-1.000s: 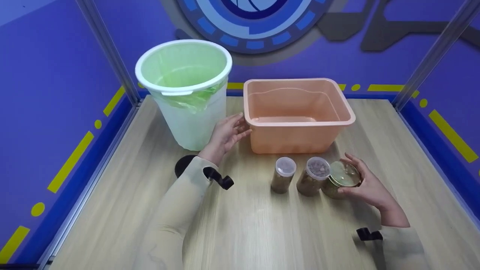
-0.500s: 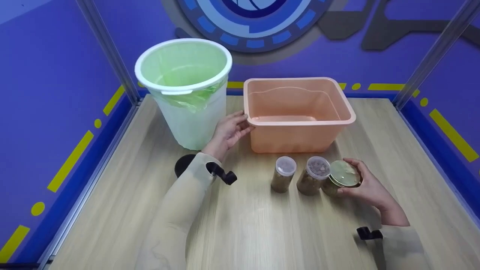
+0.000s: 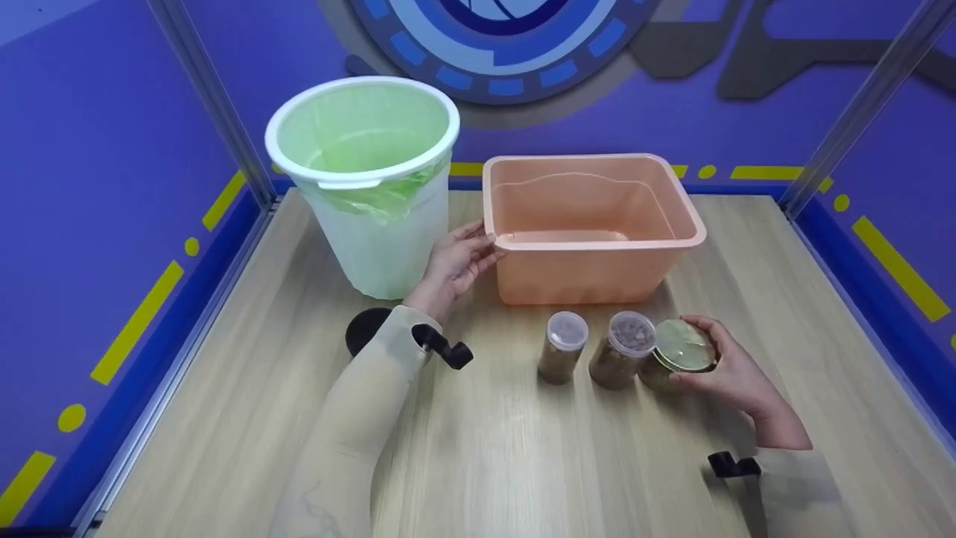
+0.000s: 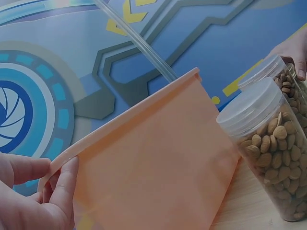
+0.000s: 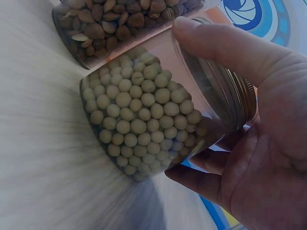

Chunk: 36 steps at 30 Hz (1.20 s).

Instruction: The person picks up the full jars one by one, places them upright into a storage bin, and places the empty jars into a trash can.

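Item one: peach tub, standing on the wood-grain tabletop, its near left corner held. My left grip is together on its rim — thumb and fingers pinching from either side.

Item two: clear jar of pale round balls, gold-toned lid, in front of the tub's right side. My right grip is clamped around the jar near the lid; I cannot tell whether its base bears fully on the surface.

Item three: middle jar, brown nuts inside, upright, just beside item two.

Item four: slim jar, almond-like contents, pale lid, upright at the row's left end.

Item five: white bin with green liner, left of the tub.

Item six: black round object — partly hidden behind the left sleeve.
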Tool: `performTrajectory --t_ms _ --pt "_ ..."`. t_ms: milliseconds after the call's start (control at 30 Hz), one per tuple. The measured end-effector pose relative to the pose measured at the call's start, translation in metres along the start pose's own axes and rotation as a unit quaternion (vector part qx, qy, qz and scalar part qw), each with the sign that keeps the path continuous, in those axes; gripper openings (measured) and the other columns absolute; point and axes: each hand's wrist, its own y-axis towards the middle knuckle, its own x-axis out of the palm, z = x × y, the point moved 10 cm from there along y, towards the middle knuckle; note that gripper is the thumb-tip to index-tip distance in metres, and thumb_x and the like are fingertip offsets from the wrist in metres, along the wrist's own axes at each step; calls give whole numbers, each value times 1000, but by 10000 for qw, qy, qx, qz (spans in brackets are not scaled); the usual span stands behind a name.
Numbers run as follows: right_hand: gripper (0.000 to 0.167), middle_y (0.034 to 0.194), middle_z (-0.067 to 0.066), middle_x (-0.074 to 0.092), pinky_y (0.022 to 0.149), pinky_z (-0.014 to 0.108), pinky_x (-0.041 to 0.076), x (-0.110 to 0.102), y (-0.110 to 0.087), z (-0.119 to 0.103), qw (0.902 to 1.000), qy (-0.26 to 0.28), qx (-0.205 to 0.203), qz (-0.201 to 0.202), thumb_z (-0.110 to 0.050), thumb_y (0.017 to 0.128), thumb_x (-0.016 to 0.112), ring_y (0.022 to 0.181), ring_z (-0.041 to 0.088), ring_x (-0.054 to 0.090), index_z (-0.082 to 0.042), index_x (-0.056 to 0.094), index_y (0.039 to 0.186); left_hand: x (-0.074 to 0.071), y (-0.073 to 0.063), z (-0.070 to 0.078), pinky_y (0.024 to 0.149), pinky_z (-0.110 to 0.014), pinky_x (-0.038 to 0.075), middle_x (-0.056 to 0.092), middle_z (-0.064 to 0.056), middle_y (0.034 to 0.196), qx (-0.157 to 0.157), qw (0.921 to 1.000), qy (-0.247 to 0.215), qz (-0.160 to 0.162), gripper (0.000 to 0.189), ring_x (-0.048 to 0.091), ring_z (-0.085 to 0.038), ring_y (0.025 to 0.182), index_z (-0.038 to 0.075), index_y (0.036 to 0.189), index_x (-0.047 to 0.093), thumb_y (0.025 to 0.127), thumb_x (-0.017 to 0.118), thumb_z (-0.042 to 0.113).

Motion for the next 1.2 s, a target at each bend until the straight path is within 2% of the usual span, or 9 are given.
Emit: performTrajectory --t_ms 233,267,467,700,900,1200 --pt "92 134 -10 52 93 4 39 -3 0 -2 9998 116 -47 149 1 74 89 116 -10 50 -2 39 151 -2 -1 0 87 -32 65 62 -16 143 -14 9999 78 71 55 60 -38 133 5 149 53 96 65 -4" --pt "92 135 -10 52 93 4 39 -4 0 -3 9998 81 -71 190 1 74 89 116 -10 49 -2 39 151 -2 -1 0 87 -32 65 62 -16 144 -19 9999 92 73 54 61 -38 132 6 149 53 97 65 -4" --pt "92 136 -11 50 93 1 38 -18 -1 -20 9987 -220 -272 373 -1 75 89 117 -10 47 0 38 152 -3 -2 0 89 -33 65 63 -14 143 -27 9998 102 151 53 72 -28 113 7 147 56 96 66 -4" --pt "91 135 -9 49 91 -1 41 -36 5 -57 9969 -533 -401 426 -2 78 88 116 -10 48 2 36 152 -3 -2 0 89 -33 65 64 -14 143 -26 9999 13 140 53 72 -28 111 6 146 56 95 66 -5" --pt "88 127 -18 50 87 0 47 -51 19 -98 9950 -547 -682 490 5 78 85 111 -7 52 5 36 150 -3 -2 -1 90 -34 65 62 -15 144 -7 9999 -3 112 54 71 -29 112 6 147 55 96 66 -6" --pt "86 128 -15 53 89 4 51 -51 54 -149 9926 -199 -1113 452 14 75 82 112 -1 56 6 38 149 1 1 -1 81 -30 66 57 -20 148 28 9999 -113 -87 54 58 -40 134 1 150 49 98 60 -8"
